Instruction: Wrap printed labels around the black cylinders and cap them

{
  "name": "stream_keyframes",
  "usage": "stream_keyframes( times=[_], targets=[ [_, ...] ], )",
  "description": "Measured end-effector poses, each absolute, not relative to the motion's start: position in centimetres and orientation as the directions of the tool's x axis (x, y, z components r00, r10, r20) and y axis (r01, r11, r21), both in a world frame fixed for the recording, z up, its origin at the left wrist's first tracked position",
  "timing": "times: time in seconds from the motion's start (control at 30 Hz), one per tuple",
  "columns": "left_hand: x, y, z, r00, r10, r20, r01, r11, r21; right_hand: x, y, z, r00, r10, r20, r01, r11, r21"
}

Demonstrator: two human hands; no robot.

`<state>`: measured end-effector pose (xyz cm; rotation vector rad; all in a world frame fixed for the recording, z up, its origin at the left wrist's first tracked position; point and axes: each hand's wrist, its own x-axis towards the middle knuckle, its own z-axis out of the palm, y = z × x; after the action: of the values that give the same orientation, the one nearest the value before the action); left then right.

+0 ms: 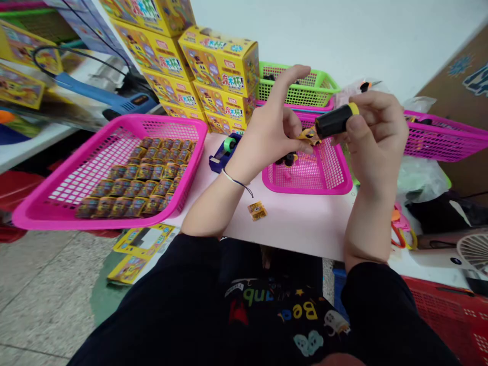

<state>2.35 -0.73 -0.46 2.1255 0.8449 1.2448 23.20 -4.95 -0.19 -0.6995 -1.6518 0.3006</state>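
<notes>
My right hand (375, 132) grips a small black cup (332, 122) with a yellow rim, tilted on its side above the middle basket. Close to the cup's dark end, my left hand (270, 122) pinches a small yellow printed wrapper (309, 135) between thumb and fingers, its index finger raised. Whether wrapper and cup touch, I cannot tell. Beneath both hands is a pink basket (307, 190) with black and yellow pieces and a pink bit inside. On the white table (297, 223), in front of it, lies a small yellow printed card (257, 210).
At left, a big pink basket (110, 223) holds rows of wrapped cups (141, 178). Yellow boxes (221, 61) are stacked behind a blue tape dispenser (219, 156). A green basket (316, 81) stands at the back, another pink basket (446, 137) at right. A blue heat-gun-like tool (99, 96) lies far left.
</notes>
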Motion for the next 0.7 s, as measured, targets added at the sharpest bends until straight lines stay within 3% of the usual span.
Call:
stream_keyframes(
  times=[0.1,0.23,0.43,0.7],
  targets=[
    [2.5,0.1,-1.1,0.387,0.695,0.606,0.186,-0.702,0.687,23.2,-4.5,-0.5,-0.039,0.529,0.848,0.178,0.839,-0.515],
    [2.3,-0.1,-1.2,0.402,0.672,0.622,0.115,-0.711,0.694,23.6,-4.7,-0.5,-0.04,0.596,0.802,0.283,0.776,-0.563],
    [2.2,-1.7,-0.2,0.341,0.596,0.727,-0.084,-0.751,0.655,24.8,-4.5,-0.3,-0.136,0.575,0.807,0.3,0.8,-0.52],
    [2.5,-1.7,-0.4,0.194,0.632,0.75,-0.068,-0.754,0.653,24.8,-4.2,-0.4,-0.112,0.456,0.883,0.268,0.869,-0.415]
  ],
)
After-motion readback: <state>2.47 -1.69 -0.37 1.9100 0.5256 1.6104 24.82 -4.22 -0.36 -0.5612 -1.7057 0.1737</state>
